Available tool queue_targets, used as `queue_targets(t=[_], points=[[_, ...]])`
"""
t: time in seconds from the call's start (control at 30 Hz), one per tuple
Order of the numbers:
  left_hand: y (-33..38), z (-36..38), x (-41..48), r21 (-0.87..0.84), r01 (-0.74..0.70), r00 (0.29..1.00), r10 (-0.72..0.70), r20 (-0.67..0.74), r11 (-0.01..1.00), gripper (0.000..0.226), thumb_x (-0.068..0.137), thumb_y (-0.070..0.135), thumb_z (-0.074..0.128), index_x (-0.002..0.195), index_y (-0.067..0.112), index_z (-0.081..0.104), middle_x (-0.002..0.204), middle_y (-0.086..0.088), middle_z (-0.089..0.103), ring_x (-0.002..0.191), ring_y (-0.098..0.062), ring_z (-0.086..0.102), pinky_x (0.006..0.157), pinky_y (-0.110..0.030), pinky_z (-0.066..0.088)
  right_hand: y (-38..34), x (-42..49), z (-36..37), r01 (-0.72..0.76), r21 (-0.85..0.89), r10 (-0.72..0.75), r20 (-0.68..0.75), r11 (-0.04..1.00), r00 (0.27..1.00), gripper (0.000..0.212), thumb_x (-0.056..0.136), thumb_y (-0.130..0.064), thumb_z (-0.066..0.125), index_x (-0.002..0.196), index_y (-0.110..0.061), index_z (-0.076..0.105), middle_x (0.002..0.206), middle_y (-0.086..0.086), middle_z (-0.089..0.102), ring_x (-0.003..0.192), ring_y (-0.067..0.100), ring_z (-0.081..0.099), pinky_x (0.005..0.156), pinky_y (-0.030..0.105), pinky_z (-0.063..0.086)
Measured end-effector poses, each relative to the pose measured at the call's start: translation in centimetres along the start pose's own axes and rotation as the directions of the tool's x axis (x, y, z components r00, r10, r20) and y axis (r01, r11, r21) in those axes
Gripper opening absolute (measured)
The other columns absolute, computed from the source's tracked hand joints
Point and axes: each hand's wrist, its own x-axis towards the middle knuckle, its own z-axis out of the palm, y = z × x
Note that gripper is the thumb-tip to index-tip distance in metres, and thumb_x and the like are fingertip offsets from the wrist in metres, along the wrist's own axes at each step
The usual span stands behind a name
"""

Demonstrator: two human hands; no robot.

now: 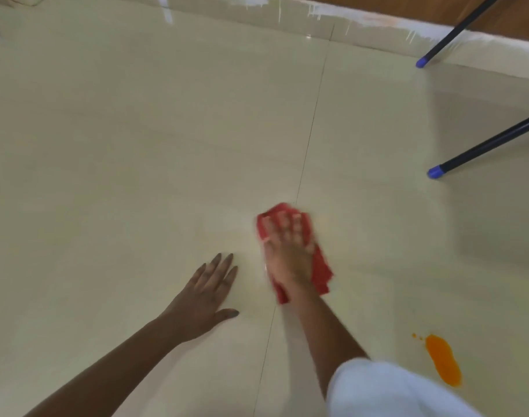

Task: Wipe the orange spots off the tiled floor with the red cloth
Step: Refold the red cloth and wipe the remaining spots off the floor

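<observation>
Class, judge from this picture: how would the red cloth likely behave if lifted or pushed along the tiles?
Probably floppy: the red cloth lies crumpled and creased under the right hand. Likely to slide easily when pushed, since the tiled floor looks glossy.

A room indoors, most likely in a home: the floor (136, 145) is glossy cream tile with thin grout lines (312, 127). From 12 to 2 o'clock a tiled skirting (362, 30) runs along the wall, streaked with white paint drips (317, 9), with brown wood (407, 7) above it. At 2 and 3 o'clock two dark legs (482, 145) with blue caps (435, 172) stand on the tiles
</observation>
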Motion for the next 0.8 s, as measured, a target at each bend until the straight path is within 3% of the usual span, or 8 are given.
queue_targets(t=[0.1, 0.23, 0.3, 0.4, 0.47, 0.6, 0.7, 0.8], points=[[0.3, -0.3, -0.6, -0.039, 0.006, 0.999, -0.008, -0.034, 0.999, 0.080, 0.089, 0.066, 0.022, 0.145, 0.010, 0.015, 0.153, -0.010, 0.007, 0.141, -0.027, 0.000, 0.108, -0.041, 0.009, -3.1, -6.1, 2.5, 0.204, -0.038, -0.207, -0.084, 0.978, 0.975, 0.046, 0.097, -0.040, 0.028, 0.143, -0.041, 0.026, 0.155, -0.005, 0.020, 0.145, 0.025, 0.008, 0.112, 0.057, 0.014], [-0.4, 0.2, -1.0, -0.122, 0.051, 0.997, -0.058, -0.056, 0.991, 0.085, 0.085, 0.070, 0.029, 0.146, 0.013, 0.013, 0.154, -0.011, 0.002, 0.141, -0.025, -0.002, 0.111, -0.035, 0.001, 3.9, -8.6, 1.3, 0.018, -0.114, -0.033, -0.131, 0.993, 0.991, 0.048, 0.093, -0.039, 0.029, 0.141, -0.037, 0.033, 0.151, -0.002, 0.033, 0.141, 0.027, 0.024, 0.107, 0.056, 0.028], [-1.2, 0.3, -0.8, -0.122, 0.075, 0.993, -0.085, -0.078, 0.990, 0.090, 0.082, 0.073, 0.028, 0.144, 0.009, 0.018, 0.154, -0.012, 0.004, 0.141, -0.024, -0.002, 0.111, -0.032, 0.000, 6.1, -3.9, -0.4, -0.118, -0.122, 0.097, -0.165, 0.985, 0.981, 0.051, 0.095, -0.042, 0.017, 0.146, -0.038, 0.019, 0.156, -0.001, 0.018, 0.144, 0.026, 0.011, 0.110, 0.058, 0.021], [-1.5, 0.5, -0.6, -0.102, 0.061, 0.995, -0.068, -0.069, 0.993, 0.092, 0.082, 0.075, 0.024, 0.144, 0.008, 0.017, 0.154, -0.013, 0.003, 0.141, -0.023, -0.003, 0.111, -0.033, 0.000, 3.7, 4.1, -1.8, -0.156, -0.053, 0.151, -0.092, 0.986, 0.984, 0.051, 0.098, -0.043, 0.010, 0.146, -0.040, -0.003, 0.158, -0.003, -0.006, 0.144, 0.023, -0.013, 0.113, 0.055, -0.001], [-1.5, 0.6, -0.5, -0.077, 0.088, 0.994, -0.093, -0.059, 0.993, 0.096, 0.080, 0.078, 0.023, 0.144, 0.007, 0.015, 0.154, -0.015, 0.002, 0.141, -0.024, -0.004, 0.111, -0.034, -0.002, 0.0, 4.5, -1.1, -0.024, -0.059, 0.020, -0.058, 0.998, 0.998, 0.050, 0.098, -0.041, 0.011, 0.147, -0.039, 0.000, 0.158, -0.003, -0.006, 0.143, 0.024, -0.014, 0.113, 0.055, -0.002], [-1.8, 0.6, -0.6, -0.097, 0.170, 0.984, -0.174, -0.030, 0.981, 0.102, 0.075, 0.082, 0.024, 0.145, 0.008, 0.012, 0.154, -0.016, 0.004, 0.141, -0.025, -0.006, 0.110, -0.033, -0.005, -1.1, -5.9, 2.1, 0.286, -0.092, -0.292, -0.057, 0.954, 0.955, 0.046, 0.098, -0.042, 0.023, 0.145, -0.044, 0.019, 0.156, -0.009, 0.012, 0.145, 0.021, -0.001, 0.115, 0.053, 0.002], [-1.8, 0.6, -0.7, -0.130, 0.157, 0.985, -0.165, -0.051, 0.979, 0.102, 0.075, 0.083, 0.025, 0.145, 0.010, 0.012, 0.154, -0.014, 0.002, 0.141, -0.024, -0.007, 0.110, -0.032, -0.005, 3.8, -8.5, 1.8, 0.144, -0.142, -0.159, -0.098, 0.979, 0.982, 0.045, 0.095, -0.039, 0.030, 0.140, -0.043, 0.030, 0.152, -0.008, 0.029, 0.143, 0.022, 0.016, 0.112, 0.053, 0.017], [-2.4, 0.3, -1.2, -0.130, 0.140, 0.986, -0.150, -0.076, 0.982, 0.101, 0.076, 0.082, 0.024, 0.145, 0.009, 0.014, 0.154, -0.013, 0.002, 0.141, -0.022, -0.007, 0.111, -0.033, -0.004, 6.2, -2.5, -0.9, -0.068, -0.123, 0.048, -0.155, 0.990, 0.987, 0.048, 0.095, -0.040, 0.024, 0.143, -0.041, 0.024, 0.155, -0.005, 0.022, 0.144, 0.023, 0.012, 0.110, 0.057, 0.020]])
